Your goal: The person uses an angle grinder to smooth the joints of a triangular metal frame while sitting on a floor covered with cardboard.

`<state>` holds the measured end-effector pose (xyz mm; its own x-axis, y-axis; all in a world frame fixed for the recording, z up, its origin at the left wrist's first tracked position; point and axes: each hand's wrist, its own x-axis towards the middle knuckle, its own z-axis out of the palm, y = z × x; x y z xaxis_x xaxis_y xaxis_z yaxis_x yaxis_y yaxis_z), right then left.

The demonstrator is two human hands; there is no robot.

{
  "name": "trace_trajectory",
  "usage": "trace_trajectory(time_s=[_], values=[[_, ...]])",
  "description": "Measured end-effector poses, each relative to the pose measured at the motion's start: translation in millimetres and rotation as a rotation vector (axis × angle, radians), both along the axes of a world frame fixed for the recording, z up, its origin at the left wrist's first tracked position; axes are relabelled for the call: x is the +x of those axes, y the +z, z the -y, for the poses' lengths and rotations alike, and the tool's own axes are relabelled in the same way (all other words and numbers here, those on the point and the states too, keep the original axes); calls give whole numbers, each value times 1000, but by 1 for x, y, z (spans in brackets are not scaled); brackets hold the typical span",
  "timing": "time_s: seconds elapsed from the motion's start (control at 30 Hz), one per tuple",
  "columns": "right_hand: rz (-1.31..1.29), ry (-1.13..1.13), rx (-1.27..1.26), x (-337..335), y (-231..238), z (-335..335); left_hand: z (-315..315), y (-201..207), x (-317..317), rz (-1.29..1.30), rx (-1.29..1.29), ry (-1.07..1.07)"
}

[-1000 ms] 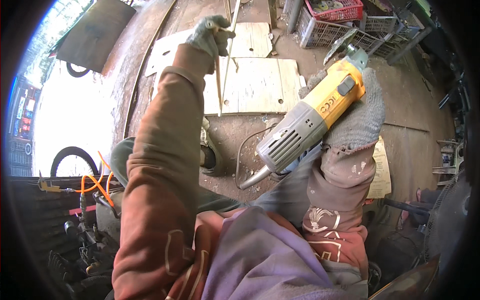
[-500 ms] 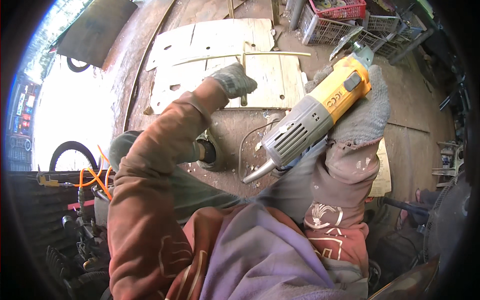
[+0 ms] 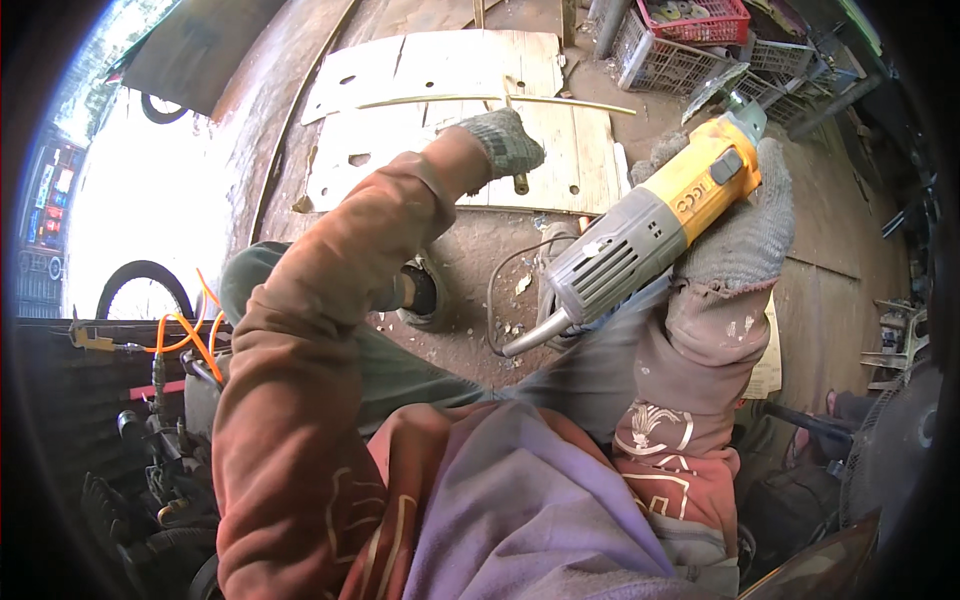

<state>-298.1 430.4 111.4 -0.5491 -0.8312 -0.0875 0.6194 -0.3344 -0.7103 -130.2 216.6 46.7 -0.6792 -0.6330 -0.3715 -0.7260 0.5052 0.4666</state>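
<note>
My right hand [image 3: 748, 238], in a grey knitted glove, is closed around a yellow and grey angle grinder [image 3: 628, 240]. The tool is tilted, its head pointing up and to the right, and its cable leaves the rear end near my legs. My left hand [image 3: 506, 142], also gloved, is closed around a short metal rod whose lower end [image 3: 521, 185] sticks out below the fist. Just beyond the fist a long thin pale strip [image 3: 585, 104] lies crosswise at the rod's upper end. I cannot tell whether the two are joined.
Pale wooden boards [image 3: 330, 180] with holes lie on the floor under my left hand. At the far right stand a grey plastic crate [image 3: 640, 62] and a red basket [image 3: 705, 28]. An orange hose [image 3: 180, 335] hangs at the left. A fan [image 3: 890, 450] is at the right.
My left hand has shifted slightly right and up with the rod, and its fist has turned a little. The grinder in my right hand has moved slightly right.
</note>
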Motion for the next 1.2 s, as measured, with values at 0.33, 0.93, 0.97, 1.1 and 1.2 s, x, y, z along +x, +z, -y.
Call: trace_trajectory(time_s=[0.33,0.93,0.97,1.1,1.2], values=[[1,-128,59,9,4,4,51,-9,20,-245,-452,-535],[105,-110,18,2,-5,8,-13,-66,9,-1718,1629,569],[100,-102,8,2,-5,10,-17,-72,4,-1777,1641,442],[55,-80,2,-2,-4,3,-43,-64,-18,-1814,1563,718],[29,-82,26,-6,-4,5,-45,-73,-18,-1876,1483,637]])
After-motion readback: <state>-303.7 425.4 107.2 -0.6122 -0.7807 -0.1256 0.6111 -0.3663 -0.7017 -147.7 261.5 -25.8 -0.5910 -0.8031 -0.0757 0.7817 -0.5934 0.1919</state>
